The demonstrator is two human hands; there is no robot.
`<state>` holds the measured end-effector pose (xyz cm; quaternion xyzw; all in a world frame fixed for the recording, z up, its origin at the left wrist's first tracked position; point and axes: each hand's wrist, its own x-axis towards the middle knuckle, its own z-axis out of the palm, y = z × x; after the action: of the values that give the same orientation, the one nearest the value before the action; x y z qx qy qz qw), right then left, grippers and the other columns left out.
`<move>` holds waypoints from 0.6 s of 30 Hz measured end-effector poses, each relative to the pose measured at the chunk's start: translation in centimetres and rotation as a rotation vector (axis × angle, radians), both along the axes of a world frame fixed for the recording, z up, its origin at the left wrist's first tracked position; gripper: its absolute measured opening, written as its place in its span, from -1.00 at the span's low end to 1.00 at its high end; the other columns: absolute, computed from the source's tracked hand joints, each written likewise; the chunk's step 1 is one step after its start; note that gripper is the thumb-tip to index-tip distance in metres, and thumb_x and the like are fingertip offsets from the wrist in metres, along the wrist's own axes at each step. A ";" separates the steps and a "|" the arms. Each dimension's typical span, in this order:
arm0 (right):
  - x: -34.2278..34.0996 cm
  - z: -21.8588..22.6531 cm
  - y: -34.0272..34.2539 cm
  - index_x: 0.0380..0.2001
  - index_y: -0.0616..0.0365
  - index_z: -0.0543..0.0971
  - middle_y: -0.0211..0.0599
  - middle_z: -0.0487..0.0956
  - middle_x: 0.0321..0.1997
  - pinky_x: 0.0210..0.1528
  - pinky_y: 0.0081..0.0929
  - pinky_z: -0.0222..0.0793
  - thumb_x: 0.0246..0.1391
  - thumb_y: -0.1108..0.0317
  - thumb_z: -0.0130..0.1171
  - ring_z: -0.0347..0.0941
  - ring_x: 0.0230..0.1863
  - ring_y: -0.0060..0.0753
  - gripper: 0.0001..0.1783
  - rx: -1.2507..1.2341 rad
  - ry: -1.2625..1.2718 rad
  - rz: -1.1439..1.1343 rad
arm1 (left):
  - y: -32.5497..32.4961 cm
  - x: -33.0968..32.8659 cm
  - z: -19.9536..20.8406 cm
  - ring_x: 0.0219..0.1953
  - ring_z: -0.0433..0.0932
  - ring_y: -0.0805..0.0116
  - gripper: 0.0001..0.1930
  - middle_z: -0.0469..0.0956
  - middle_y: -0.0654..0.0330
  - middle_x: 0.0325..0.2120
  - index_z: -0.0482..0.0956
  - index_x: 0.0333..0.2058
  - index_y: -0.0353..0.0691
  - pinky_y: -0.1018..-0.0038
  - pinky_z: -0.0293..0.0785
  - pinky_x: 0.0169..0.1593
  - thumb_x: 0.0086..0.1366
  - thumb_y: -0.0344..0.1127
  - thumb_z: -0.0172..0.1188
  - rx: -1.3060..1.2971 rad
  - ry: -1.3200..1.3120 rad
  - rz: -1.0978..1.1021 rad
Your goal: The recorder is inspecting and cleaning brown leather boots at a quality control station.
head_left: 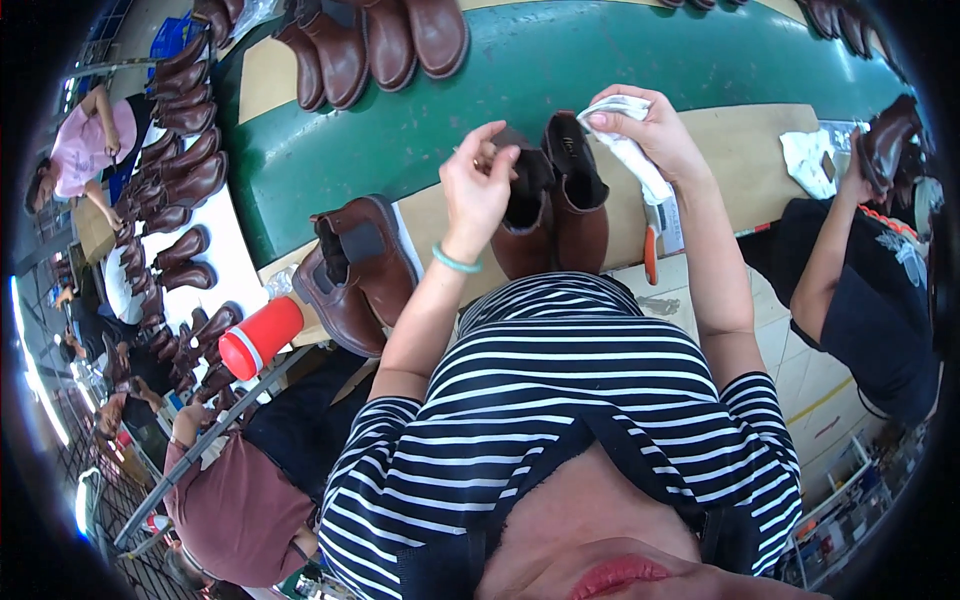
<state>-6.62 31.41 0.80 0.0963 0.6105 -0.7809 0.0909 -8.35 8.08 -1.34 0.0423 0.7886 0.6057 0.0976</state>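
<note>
A pair of brown ankle boots stands upright right in front of me, the left boot [522, 245] beside the right boot [581, 235], their dark openings facing up. My left hand [478, 185] is at the top of the left boot, thumb and fingers curled together. Whatever they pinch, if anything, is too small to make out. My right hand [660, 140] grips a folded white cloth [630, 160], raised to the right of the boots, and the cloth hangs down from the fingers. Below it lies an orange-handled tool [651, 255] next to a printed white paper [671, 226].
Another brown pair [365, 270] sits to the left, near a red cylindrical container [262, 337]. More boots [375, 50] stand across the green table [400, 130]. At the right a co-worker's hand [857, 185] holds a boot. Shoe rows [185, 180] and other people are at left.
</note>
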 end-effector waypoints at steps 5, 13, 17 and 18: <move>-1.6 1.3 -5.2 -0.37 0.19 0.59 -0.45 0.56 -0.47 -0.48 -0.73 0.31 -0.11 0.32 0.35 0.42 -0.48 -0.71 -0.77 0.065 -0.079 0.367 | -2.7 4.5 1.0 -0.51 0.46 0.56 -0.12 0.45 0.29 -0.55 -0.14 0.32 -0.17 0.66 0.44 -0.39 0.13 -0.63 0.19 0.267 0.050 0.009; -0.4 -0.3 -11.2 -0.39 0.23 0.57 -0.41 0.55 -0.48 -0.38 -0.60 0.35 -0.05 0.38 0.27 0.44 -0.40 -0.63 -0.83 0.125 0.019 0.470 | -4.4 6.5 0.4 -0.46 0.47 0.54 -0.01 0.46 0.26 -0.51 -0.40 0.33 -0.12 0.60 0.48 -0.24 0.15 -0.67 0.15 0.394 0.092 -0.032; -0.8 -0.5 -9.7 -0.39 0.26 0.56 -0.39 0.54 -0.48 -0.34 -0.56 0.35 -0.06 0.35 0.27 0.42 -0.40 -0.61 -0.80 0.221 0.125 0.565 | -3.8 6.4 -0.3 -0.45 0.49 0.50 0.01 0.47 0.24 -0.51 -0.43 0.33 -0.06 0.56 0.51 -0.22 0.16 -0.67 0.15 0.489 0.053 -0.071; -1.1 -0.2 -8.8 -0.39 0.25 0.57 -0.39 0.54 -0.48 -0.32 -0.55 0.35 -0.08 0.35 0.28 0.42 -0.40 -0.60 -0.79 0.270 0.143 0.627 | -3.6 6.4 -0.2 -0.45 0.49 0.50 0.01 0.46 0.24 -0.51 -0.43 0.33 -0.06 0.56 0.51 -0.22 0.16 -0.67 0.14 0.505 0.032 -0.081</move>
<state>-7.71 22.61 0.58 -0.1395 0.7130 -0.6320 0.2697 -1.98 4.52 -1.57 0.1066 0.6113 0.7784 0.0956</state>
